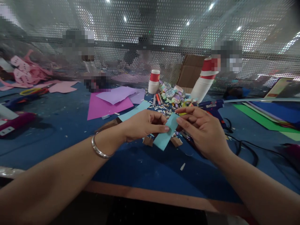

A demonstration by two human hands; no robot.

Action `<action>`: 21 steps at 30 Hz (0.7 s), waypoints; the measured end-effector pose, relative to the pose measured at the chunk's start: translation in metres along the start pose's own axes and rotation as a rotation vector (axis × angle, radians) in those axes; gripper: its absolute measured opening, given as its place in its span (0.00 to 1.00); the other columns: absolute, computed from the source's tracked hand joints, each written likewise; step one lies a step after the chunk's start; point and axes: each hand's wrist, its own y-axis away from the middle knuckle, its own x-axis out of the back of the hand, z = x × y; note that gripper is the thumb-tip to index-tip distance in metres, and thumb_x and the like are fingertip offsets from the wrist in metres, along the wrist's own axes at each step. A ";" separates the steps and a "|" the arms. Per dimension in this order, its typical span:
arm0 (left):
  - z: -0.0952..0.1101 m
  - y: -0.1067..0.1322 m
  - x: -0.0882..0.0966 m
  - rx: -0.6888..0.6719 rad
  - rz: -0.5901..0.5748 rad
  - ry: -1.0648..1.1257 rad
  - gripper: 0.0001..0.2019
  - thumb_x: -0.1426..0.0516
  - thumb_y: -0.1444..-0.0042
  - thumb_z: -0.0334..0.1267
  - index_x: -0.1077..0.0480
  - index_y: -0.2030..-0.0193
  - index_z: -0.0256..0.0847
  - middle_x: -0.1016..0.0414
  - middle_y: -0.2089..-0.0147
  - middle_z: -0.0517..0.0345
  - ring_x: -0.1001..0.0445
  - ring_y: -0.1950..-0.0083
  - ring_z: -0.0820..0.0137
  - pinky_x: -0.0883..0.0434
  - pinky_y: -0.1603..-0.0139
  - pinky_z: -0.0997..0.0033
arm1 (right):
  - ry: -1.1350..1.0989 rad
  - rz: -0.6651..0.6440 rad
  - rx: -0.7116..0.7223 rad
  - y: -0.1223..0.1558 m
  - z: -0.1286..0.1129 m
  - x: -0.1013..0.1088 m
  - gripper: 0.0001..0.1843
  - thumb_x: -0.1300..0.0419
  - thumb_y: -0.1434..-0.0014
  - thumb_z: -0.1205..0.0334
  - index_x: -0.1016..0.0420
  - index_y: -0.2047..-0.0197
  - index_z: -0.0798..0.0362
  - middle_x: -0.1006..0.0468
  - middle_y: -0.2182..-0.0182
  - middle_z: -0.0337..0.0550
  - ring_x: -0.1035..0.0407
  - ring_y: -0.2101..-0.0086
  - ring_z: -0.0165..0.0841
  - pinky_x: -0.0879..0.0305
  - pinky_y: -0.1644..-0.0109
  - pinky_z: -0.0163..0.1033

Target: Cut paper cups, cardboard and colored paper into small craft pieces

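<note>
Both my hands meet above the middle of the blue table (70, 125) on a small light-blue paper strip (164, 137). My left hand (142, 125), a silver bangle on its wrist, pinches the strip's left edge between thumb and fingers. My right hand (201, 129) grips the strip's upper right end with curled fingers. Small brown cardboard pieces (175, 142) lie on the table right under the strip. A larger light-blue sheet (136, 111) lies just behind my left hand.
Magenta and lilac paper sheets (110, 101) lie at the back left. A blue glue gun (214, 107) with a black cable sits right of my hands. Two white bottles with red bands (154, 82), paper scraps and craft flowers (171, 95) stand behind. Green and blue sheets (264, 117) lie far right.
</note>
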 end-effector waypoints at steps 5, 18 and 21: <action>-0.007 -0.005 0.005 0.030 0.151 0.078 0.06 0.34 0.47 0.30 0.29 0.70 0.36 0.28 0.73 0.64 0.32 0.72 0.79 0.36 0.68 0.76 | -0.196 0.252 -0.007 -0.006 0.004 0.006 0.10 0.38 0.34 0.55 0.20 0.61 0.51 0.18 0.74 0.40 0.25 0.76 0.31 0.28 0.70 0.37; -0.002 -0.006 -0.001 0.068 0.293 0.333 0.15 0.29 0.53 0.30 0.33 0.73 0.36 0.31 0.76 0.67 0.31 0.76 0.81 0.32 0.70 0.77 | 0.382 -0.171 0.417 -0.002 0.009 0.003 0.13 0.41 0.38 0.69 0.23 0.51 0.47 0.20 0.60 0.45 0.25 0.64 0.36 0.29 0.60 0.43; -0.003 -0.005 -0.003 0.111 0.274 0.343 0.13 0.31 0.50 0.30 0.33 0.71 0.37 0.29 0.74 0.65 0.28 0.74 0.79 0.30 0.69 0.77 | 0.389 -0.188 0.456 -0.002 0.010 0.003 0.12 0.43 0.37 0.71 0.22 0.55 0.47 0.20 0.61 0.45 0.25 0.61 0.38 0.30 0.58 0.44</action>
